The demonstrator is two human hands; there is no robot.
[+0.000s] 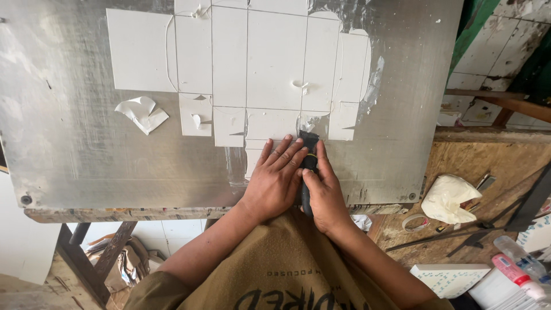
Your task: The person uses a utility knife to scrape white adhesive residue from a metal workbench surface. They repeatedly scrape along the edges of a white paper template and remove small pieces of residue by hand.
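Note:
A black-handled scraper (309,150) lies blade-forward on a large metal plate (74,143), its blade at the lower edge of white sheet pieces (275,63) stuck to the plate. My right hand (325,192) grips the scraper's handle from the right. My left hand (275,178) lies flat beside it, fingers spread over the white material and touching the tool's left side. A peeled, crumpled white scrap (141,113) lies loose on the plate to the left.
The plate rests on a wooden bench edge (115,214). To the right, a wooden surface (476,161) holds a crumpled white bag (447,198), a tape roll (414,222), bottles (519,265) and a dark metal bar (528,204).

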